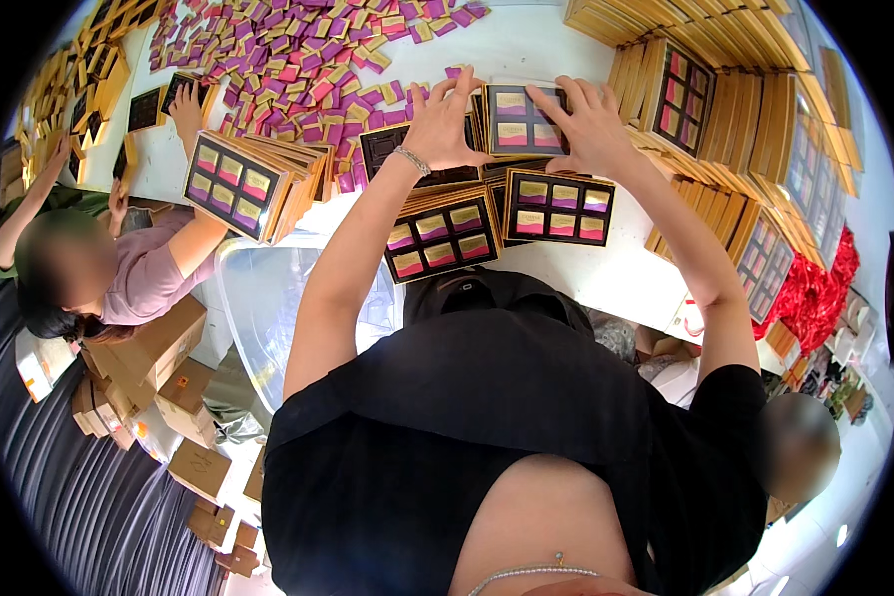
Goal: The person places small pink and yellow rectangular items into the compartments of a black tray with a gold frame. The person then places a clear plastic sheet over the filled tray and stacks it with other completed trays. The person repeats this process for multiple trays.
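Note:
Between my two hands sits a gold-edged chocolate box (pixel 524 139) with a greyish, see-through cover over its pink-and-gold pieces. My left hand (pixel 445 129) is at its left edge, thumb and fingers spread wide. On the other side my right hand (pixel 588 129) has its fingers apart, the index fingertip touching the cover near the right edge. Closer to me lie two filled boxes, a tilted one (pixel 441 236) at left and a straighter one (pixel 558 208) at right, both with purple and pink pieces. A dark tray (pixel 382 151) shows partly behind my left wrist.
Loose wrapped chocolates (pixel 308 70) cover the far table. A leaning row of filled boxes (pixel 230 187) stands at left, beside a co-worker's arm (pixel 197 243). Tall stacks of gold boxes (pixel 750 119) rise at right, near red shredded filler (pixel 815 306). A clear plastic bin (pixel 253 328) is below left.

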Action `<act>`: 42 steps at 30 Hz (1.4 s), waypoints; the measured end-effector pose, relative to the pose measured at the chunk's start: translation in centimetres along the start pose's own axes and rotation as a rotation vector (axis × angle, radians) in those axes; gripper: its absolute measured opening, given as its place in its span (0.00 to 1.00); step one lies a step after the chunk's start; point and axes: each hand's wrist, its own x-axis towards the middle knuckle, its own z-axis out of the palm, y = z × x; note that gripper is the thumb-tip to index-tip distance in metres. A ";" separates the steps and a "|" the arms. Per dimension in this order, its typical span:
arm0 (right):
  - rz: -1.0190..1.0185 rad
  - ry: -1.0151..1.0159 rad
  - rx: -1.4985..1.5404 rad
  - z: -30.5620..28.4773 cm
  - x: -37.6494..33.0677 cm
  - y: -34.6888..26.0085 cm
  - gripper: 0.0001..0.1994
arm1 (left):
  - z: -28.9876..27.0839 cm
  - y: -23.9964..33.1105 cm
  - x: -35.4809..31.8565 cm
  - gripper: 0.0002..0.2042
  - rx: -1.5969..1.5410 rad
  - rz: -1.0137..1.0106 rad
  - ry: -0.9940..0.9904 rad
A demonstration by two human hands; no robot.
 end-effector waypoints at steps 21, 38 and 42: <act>1.093 0.294 -0.024 -6.1 -1.6 2.8 0.47 | -3.2 -4.9 5.9 0.44 -0.499 -0.324 0.162; 0.671 0.443 0.963 2.6 17.2 9.9 0.39 | 0.2 -9.6 24.0 0.15 -0.288 -0.843 0.490; 0.513 0.429 1.931 0.6 17.2 9.0 0.47 | -2.7 -6.2 16.0 0.15 -1.118 -0.581 0.354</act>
